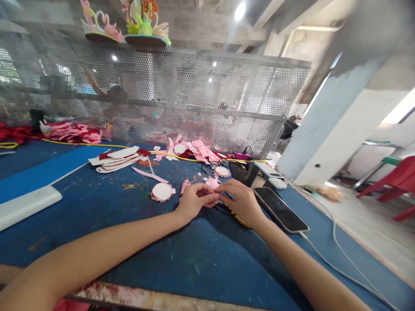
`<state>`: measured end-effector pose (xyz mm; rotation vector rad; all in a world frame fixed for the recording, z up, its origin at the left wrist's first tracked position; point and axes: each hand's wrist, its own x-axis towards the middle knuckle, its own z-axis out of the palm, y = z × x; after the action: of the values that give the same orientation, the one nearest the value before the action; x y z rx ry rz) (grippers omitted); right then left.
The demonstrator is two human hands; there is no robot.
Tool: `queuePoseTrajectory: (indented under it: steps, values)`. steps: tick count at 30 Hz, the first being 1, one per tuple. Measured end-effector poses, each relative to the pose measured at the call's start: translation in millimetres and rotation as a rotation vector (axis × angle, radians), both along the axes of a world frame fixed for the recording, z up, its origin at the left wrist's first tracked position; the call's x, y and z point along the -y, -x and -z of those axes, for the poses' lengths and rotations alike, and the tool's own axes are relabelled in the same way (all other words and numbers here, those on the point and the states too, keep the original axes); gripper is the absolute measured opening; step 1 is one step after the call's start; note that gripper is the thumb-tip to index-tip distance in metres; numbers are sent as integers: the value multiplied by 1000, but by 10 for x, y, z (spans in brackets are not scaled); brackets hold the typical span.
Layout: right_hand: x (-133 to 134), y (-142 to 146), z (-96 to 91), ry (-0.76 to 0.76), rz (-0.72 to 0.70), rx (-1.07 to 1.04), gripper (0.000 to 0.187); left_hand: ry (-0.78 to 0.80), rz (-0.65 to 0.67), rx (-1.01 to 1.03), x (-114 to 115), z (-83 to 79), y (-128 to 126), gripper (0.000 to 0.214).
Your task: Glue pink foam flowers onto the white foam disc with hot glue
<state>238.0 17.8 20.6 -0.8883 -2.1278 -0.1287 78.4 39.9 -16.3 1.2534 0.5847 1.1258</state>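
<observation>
White bar (pixel 29 207): lies on the blue table (pixel 181 255), well left of both hands
Pink pile (pixel 74 131): at the back, by the mesh (pixel 181 86)
White pieces (pixel 118 160): overlapping in a loose stack, beyond the left forearm
Pink strip (pixel 151 175): flat, between the stack and the near disc
Near disc (pixel 161 192): white face up, reddish rim, just left of the left hand
Pink piece (pixel 184 186): at the back edge of the left hand, outside its pinch; whether they touch, I cannot tell
Left hand (pixel 193 201): thumb and fingers drawn close, tips meeting the other hand's; what they pinch, if anything, is hidden
Pink scrap (pixel 212 182): just beyond where the fingertips meet
Far disc (pixel 222 171): behind the right hand, clear of its fingers
Right hand (pixel 241 203): fingers bent down to the left fingertips; I cannot tell whether they clamp anything
Yellow handle (pixel 240 219): beneath the right hand, partly covered
Phone (pixel 281 209): flat, dark screen up, just right of the right hand, white cable (pixel 330 261) at its near end
</observation>
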Motion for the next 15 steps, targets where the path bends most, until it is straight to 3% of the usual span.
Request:
queuePoseTrajectory:
  steps: [8, 15]
  values:
    - [22, -29, -66, 89, -115, -60, 13, 5, 163, 1, 36, -97, 21, 37]
    - [57, 23, -76, 208, -109, -205, 18, -60, 177, 43, 84, -117, 38, 35]
